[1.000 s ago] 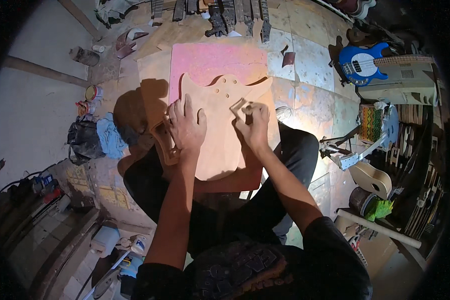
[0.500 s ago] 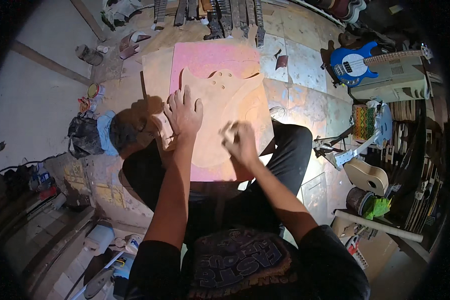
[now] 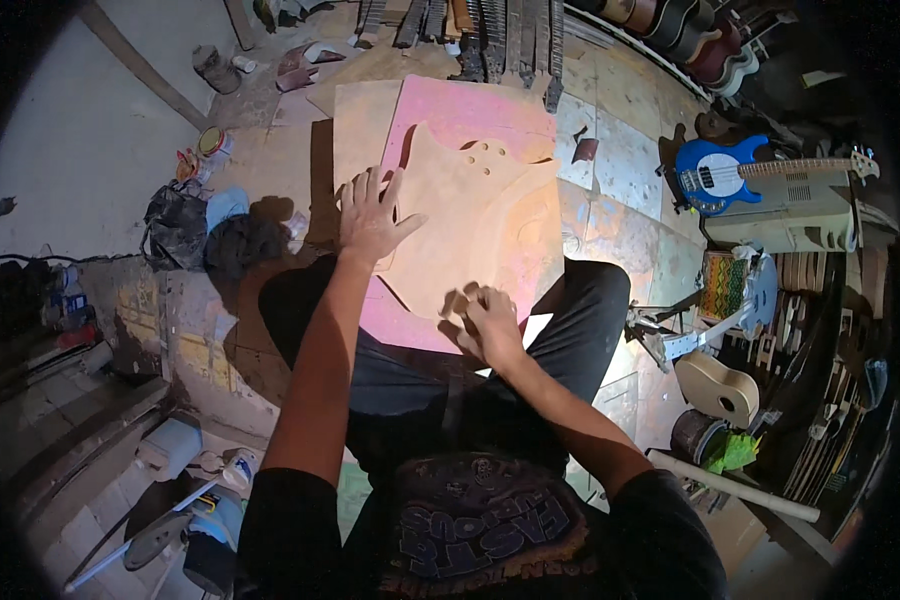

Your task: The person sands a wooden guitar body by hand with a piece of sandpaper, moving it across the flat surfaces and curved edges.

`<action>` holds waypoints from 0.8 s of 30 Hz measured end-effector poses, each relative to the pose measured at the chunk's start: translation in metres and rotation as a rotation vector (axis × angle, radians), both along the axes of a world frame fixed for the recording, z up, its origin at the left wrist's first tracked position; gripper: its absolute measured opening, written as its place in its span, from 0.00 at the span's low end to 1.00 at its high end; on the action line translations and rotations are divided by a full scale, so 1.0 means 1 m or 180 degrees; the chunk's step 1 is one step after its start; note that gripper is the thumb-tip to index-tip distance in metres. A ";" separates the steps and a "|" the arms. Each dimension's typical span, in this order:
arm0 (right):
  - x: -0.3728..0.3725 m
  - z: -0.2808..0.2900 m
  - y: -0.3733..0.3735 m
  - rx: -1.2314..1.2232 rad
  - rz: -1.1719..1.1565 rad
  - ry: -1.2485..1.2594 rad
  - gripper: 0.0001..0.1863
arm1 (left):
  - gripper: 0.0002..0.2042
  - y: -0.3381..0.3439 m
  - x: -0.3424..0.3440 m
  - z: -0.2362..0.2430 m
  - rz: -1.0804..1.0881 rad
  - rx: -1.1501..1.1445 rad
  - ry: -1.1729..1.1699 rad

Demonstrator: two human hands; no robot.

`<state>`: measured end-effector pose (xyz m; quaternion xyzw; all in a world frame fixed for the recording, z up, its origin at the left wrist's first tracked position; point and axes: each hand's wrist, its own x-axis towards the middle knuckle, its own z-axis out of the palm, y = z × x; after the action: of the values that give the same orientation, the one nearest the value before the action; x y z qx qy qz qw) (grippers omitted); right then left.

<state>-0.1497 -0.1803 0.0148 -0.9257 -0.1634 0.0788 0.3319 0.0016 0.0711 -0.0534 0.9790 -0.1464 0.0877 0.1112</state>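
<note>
An unfinished wooden guitar body (image 3: pixel 440 220) with several round holes near its far end lies flat on a pink-stained board (image 3: pixel 470 100) across my lap. My left hand (image 3: pixel 372 222) rests with spread fingers over the body's left edge, holding nothing. At the near right part of the body, my right hand (image 3: pixel 492 325) is closed, its fingers bent around a small tan piece (image 3: pixel 457 305) with squared edges. Whether that piece is a block or folded sandpaper I cannot make out. My fingers partly cover it.
Dark guitar necks (image 3: pixel 490 40) lie on the floor beyond the board. To the right are a blue bass guitar (image 3: pixel 715 175), an unfinished acoustic body (image 3: pixel 715 388) and a long pale tube (image 3: pixel 735 485). A black plastic bag (image 3: pixel 175 225) and an open can (image 3: pixel 213 142) stand left.
My right hand has moved with the tan piece toward the near edge of the body. My left hand has shifted outward to the left edge, thumb spread wider. The whole view has swung slightly.
</note>
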 end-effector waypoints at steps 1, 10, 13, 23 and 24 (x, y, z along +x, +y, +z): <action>-0.008 0.000 0.002 -0.0070 -0.0042 -0.0130 0.26 | 0.47 -0.001 0.000 -0.001 0.0085 0.0083 0.0029; 0.022 -0.001 0.051 0.0092 0.0437 -0.0300 0.33 | 0.48 -0.010 0.004 -0.006 0.0287 0.0210 0.0550; -0.005 -0.024 0.007 0.0339 0.0269 0.0074 0.34 | 0.48 -0.010 0.008 -0.004 0.0341 0.0203 0.0715; 0.034 0.002 0.079 -0.0003 0.0694 -0.0322 0.31 | 0.47 -0.011 0.007 -0.005 0.0337 0.0157 0.0608; 0.033 0.005 0.077 -0.0005 0.0691 -0.0320 0.29 | 0.47 -0.012 0.007 -0.006 0.0332 0.0165 0.0596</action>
<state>-0.1172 -0.1036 0.0201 -0.9056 -0.2790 0.0679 0.3121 0.0086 0.0594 -0.0595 0.9918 -0.0864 -0.0023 0.0944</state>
